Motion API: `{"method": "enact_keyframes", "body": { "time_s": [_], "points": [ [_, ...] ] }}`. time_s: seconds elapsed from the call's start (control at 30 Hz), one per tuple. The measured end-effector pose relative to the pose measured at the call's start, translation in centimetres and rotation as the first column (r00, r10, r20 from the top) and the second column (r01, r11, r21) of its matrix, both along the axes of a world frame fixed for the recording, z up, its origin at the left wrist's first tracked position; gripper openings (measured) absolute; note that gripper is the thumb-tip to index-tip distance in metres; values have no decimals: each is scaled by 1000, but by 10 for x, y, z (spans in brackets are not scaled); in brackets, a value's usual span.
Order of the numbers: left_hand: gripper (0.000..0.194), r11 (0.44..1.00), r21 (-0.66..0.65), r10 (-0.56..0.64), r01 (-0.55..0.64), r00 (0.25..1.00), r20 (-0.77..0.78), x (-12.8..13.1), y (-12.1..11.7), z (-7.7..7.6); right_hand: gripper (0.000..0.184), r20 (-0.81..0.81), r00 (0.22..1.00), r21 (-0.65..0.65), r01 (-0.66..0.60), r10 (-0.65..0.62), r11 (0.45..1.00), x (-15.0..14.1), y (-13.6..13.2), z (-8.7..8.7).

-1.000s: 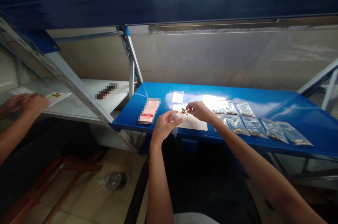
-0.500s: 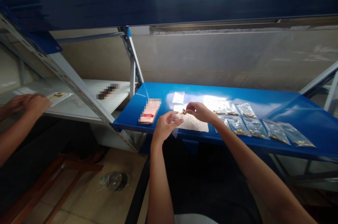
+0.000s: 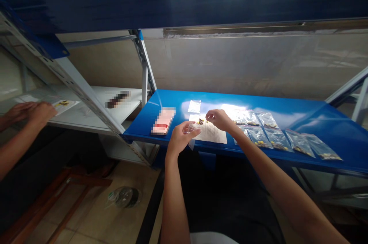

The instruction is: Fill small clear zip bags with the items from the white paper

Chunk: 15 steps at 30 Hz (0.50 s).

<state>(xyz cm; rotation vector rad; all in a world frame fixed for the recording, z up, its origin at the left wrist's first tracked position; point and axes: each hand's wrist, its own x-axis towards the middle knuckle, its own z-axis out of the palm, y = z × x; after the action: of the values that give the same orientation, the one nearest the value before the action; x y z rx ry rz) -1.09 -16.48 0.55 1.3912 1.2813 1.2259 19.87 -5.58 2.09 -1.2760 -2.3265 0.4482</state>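
Left hand: the left hand has its thumb and fingers curled in, only a small gap between their tips, holding a clear bag at the front edge of the blue shelf.
Bag: between the left thumb and fingers, its lower part hanging below them.
Right hand: the right hand reaches in over the cloth, thumb and fingertips drawn close together; whether they pinch anything, I cannot tell.
Pieces: small dark and yellow pieces lie near the cloth's far left part, between the two hands, just beyond the left fingertips and to the left of the right ones. A yellow spot just under the right fingertips is probably another piece, though it is too small to be sure.
Flat bag: a clear flat bag lies beyond the cloth.
Filled bags: two rows of filled bags lie right of the cloth, with dark and yellow contents.
Phone: a pink-screened phone, partly pixelated, lies left of the cloth.
Neighbour: another person's hands are at the white shelf, beside a white sheet bearing yellow and dark bits.
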Motion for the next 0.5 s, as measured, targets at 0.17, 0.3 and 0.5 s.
{"method": "enact_keyframes", "body": {
  "time_s": [0.17, 0.3, 0.5],
  "points": [
    [53, 1000, -1, 13, -13, 1000, -13, -2, 0, -2, 11, 102, 990, 5, 97, -97, 995, 2, 8, -30],
    [53, 1000, 2, 12, -12, 1000, -16, -3, 0, -3, 15, 53, 995, 21, 87, -88, 996, -1, 5, -24],
    [56, 1000, -13, 0, -1, 1000, -17, 0, 2, -3, 22, -349, 934, -121, -123, 74, 985, -6, -20, 18]
  ]
}}
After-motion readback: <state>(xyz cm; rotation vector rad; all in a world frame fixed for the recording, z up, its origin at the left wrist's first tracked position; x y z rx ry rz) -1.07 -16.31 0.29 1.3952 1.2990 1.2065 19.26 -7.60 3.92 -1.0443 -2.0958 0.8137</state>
